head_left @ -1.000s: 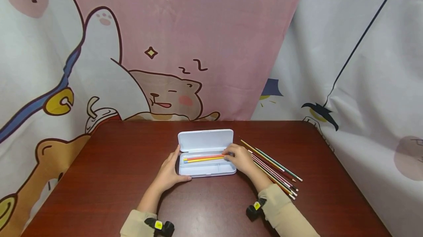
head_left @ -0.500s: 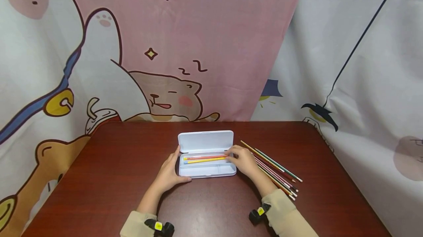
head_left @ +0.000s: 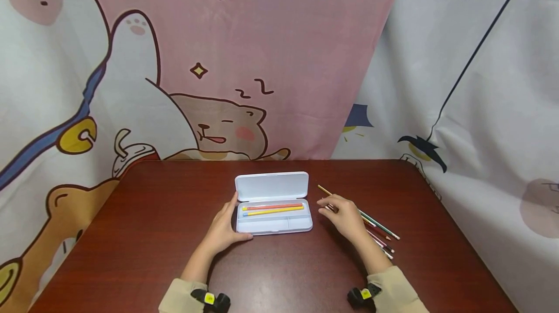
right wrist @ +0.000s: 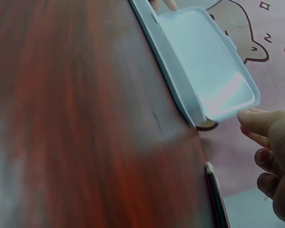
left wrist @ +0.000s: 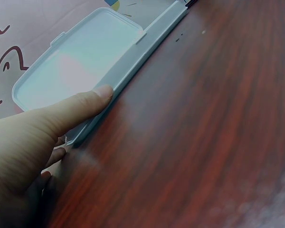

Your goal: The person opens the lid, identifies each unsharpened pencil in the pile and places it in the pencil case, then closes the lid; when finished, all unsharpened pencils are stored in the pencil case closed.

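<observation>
A white pencil case [head_left: 262,231] lies with its lid raised on the table. Inside, a red pencil [head_left: 279,206] and a yellow pencil [head_left: 279,211] rest side by side in the rear compartment. My left hand [head_left: 220,226] grips the left end of the case, the thumb [left wrist: 92,102] against its front wall and the fingers along its left side. Right of the case, my right hand [head_left: 347,217] hovers over a bunch of pencils [head_left: 380,238] with loosely bent fingers and nothing seen in them. It hides part of that bunch.
The brown table [head_left: 279,274] runs back to a cartoon-printed cloth [head_left: 305,60]. A green pencil [head_left: 384,227] lies at the right edge of the bunch. Black wrist cameras [head_left: 364,295] sit at both sleeves.
My right hand has let go of the pencils in the case and moved right, over the loose bunch. The left hand stays where it was on the case.
</observation>
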A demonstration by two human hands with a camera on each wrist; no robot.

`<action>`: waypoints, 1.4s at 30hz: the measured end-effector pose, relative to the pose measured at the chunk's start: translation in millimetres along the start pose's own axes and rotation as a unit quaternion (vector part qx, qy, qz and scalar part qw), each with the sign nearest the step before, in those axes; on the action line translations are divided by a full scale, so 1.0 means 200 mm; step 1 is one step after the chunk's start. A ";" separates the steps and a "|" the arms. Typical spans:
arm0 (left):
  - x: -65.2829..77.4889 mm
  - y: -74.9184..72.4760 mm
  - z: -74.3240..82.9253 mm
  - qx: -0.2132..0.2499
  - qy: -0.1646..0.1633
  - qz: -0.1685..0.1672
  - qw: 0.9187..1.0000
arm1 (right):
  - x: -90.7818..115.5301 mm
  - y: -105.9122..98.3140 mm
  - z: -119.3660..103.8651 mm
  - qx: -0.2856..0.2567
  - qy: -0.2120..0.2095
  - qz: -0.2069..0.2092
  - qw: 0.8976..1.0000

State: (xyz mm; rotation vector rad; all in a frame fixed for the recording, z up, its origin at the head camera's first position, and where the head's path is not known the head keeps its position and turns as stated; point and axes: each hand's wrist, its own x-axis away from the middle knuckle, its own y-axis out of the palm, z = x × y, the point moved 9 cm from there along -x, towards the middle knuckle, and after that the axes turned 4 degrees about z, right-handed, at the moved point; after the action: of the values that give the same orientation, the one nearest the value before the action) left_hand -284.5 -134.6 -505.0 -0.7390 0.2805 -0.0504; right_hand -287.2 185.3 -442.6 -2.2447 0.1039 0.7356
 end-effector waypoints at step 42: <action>0.00 0.00 -0.01 -0.011 0.005 0.002 1.000 | 0.29 -0.38 0.51 0.096 0.151 -0.027 0.983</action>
State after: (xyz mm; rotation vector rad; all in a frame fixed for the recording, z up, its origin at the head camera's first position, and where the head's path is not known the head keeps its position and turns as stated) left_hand -285.6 -134.7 -506.1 -0.7606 0.2921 -0.0463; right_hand -265.7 317.1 -480.6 -2.1476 0.2490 0.3362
